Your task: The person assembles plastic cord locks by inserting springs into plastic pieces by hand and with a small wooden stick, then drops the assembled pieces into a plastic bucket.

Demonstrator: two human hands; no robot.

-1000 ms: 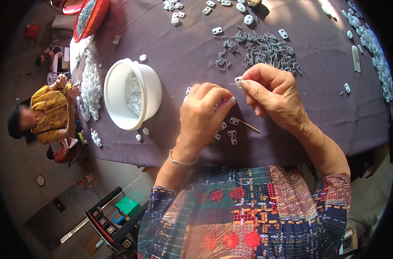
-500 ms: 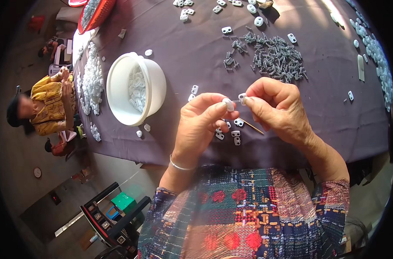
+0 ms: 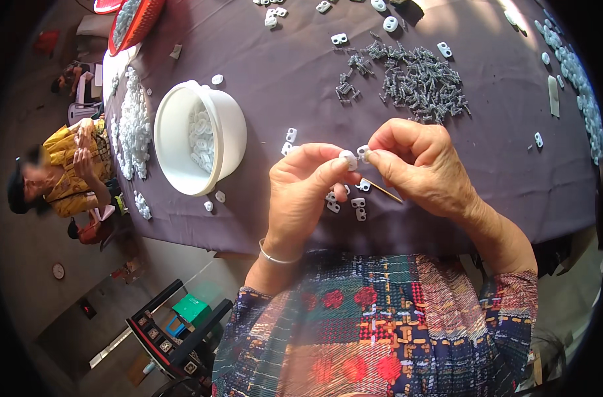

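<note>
Pinched between the thumb and forefinger of my left hand (image 3: 308, 182) is a white oval cord lock piece (image 3: 348, 159). My right hand (image 3: 424, 165) grips a smaller white two-hole cord lock piece (image 3: 363, 152) by its right side. These two parts face each other almost touching; the spring between them is mostly hidden. A thin wooden stick (image 3: 384, 190) slants out from below my left fingers; whether they hold it or it lies on the cloth I cannot tell. Below my hands lie several two-hole pieces (image 3: 360, 210). Beyond my right hand spreads a heap of small metal springs (image 3: 424, 83).
A white round tub (image 3: 232, 135) with white pieces stands left, beside a white pile (image 3: 133, 129). A red basket (image 3: 137, 30) is at the far left. More pale pieces (image 3: 583, 92) line the right edge of the dark cloth (image 3: 295, 79). A person in yellow (image 3: 70, 165) sits left.
My right hand has brought its piece closer to the left one, and the spring that showed between them is now mostly covered. The table's contents have shifted slightly left in view.
</note>
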